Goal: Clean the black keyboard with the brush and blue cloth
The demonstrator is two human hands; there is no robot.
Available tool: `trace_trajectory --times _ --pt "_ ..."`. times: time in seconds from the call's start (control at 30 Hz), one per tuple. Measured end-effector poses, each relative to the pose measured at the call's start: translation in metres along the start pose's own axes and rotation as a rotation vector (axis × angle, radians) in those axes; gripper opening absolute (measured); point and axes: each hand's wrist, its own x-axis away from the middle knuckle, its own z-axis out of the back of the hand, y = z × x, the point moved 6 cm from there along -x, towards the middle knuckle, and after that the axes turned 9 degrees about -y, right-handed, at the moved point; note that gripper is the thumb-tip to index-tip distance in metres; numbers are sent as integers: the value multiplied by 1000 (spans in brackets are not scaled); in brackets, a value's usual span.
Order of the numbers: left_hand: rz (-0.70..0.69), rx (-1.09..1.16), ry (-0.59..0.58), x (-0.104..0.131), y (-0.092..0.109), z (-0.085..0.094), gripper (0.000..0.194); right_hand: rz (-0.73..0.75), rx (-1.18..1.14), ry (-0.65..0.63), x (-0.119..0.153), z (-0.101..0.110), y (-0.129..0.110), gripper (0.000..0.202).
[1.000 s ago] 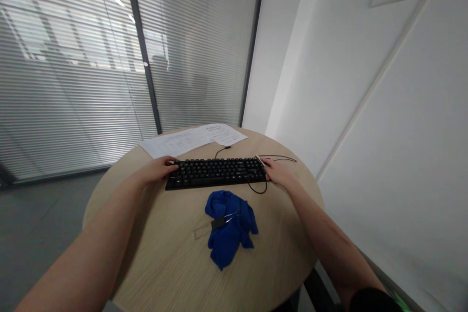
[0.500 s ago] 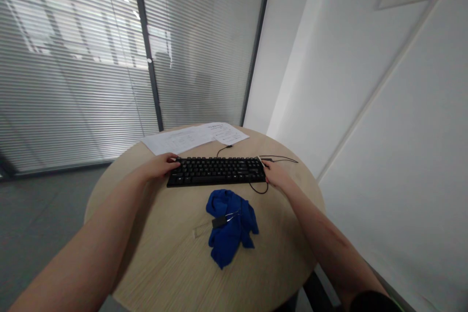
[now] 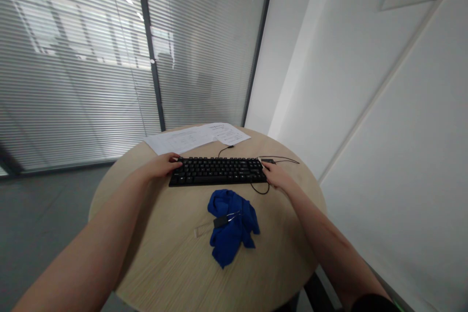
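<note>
A black keyboard (image 3: 219, 170) lies across the middle of a round wooden table. My left hand (image 3: 164, 165) grips its left end, thumb on top near the corner keys. At the opposite end my right hand (image 3: 275, 174) has its fingers closed on the keyboard's right edge. Nearer to me is a crumpled blue cloth (image 3: 234, 243), with a black binder clip (image 3: 220, 222) resting on it, wire handles pointing right. A thin black cable (image 3: 261, 193) curls out below the keyboard's right part.
Printed papers (image 3: 183, 140) lie at the table's (image 3: 168, 263) far edge. A short cable end (image 3: 230, 146) sticks out behind the keyboard, and more cable (image 3: 287, 158) lies to its right. A white wall (image 3: 383, 156) stands close on the right; blinds (image 3: 91, 83) cover the glass ahead.
The view has shifted very slightly. Both hands keep their hold on the keyboard, and the cloth and clip stay where they were.
</note>
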Motion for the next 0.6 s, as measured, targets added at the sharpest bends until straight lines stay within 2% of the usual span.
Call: trace_trajectory --times 0.2,0.6 --pt "-28 0 -6 -2 -2 0 55 -13 -127 -98 3 -2 6 70" --pt "-9 -1 -2 1 0 0 55 21 -117 -85 2 -6 3 66"
